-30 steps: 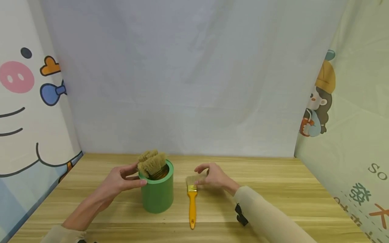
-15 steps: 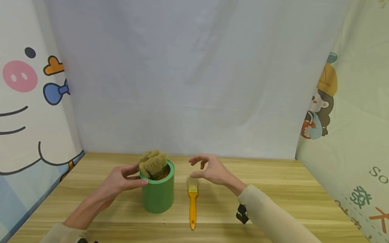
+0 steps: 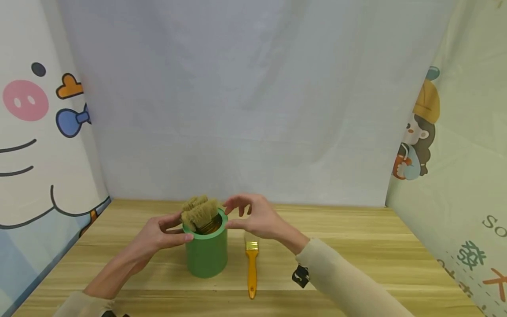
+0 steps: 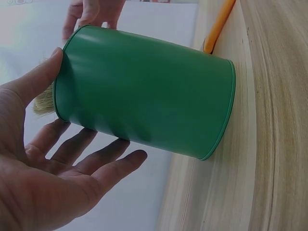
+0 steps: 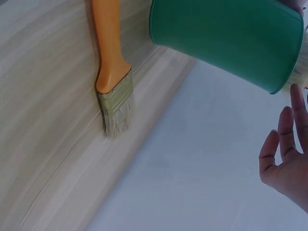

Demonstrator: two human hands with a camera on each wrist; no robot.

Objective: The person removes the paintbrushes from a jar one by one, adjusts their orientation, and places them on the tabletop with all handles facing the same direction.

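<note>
A green cylindrical pot (image 3: 206,257) stands on the wooden table, with several paintbrushes (image 3: 199,215) in it, bristles up and leaning left. My left hand (image 3: 152,237) holds the pot near its rim; in the left wrist view the thumb lies on one side of the pot (image 4: 144,91) and the fingers on the other. My right hand (image 3: 259,218) is at the rim's right side, fingers loosely bent, holding nothing; whether it touches the rim cannot be told. Just right of the pot lies a paintbrush (image 3: 251,268) with an orange handle, its bristles pointing away from me.
The wooden table (image 3: 336,264) meets a pale hanging cloth (image 3: 257,110) at the back. Printed cloths hang at the left (image 3: 51,145) and right (image 3: 455,176) sides.
My right hand has lifted away from the lying paintbrush's bristles and moved left to the pot's rim. The left hand and the pot stay in place.
</note>
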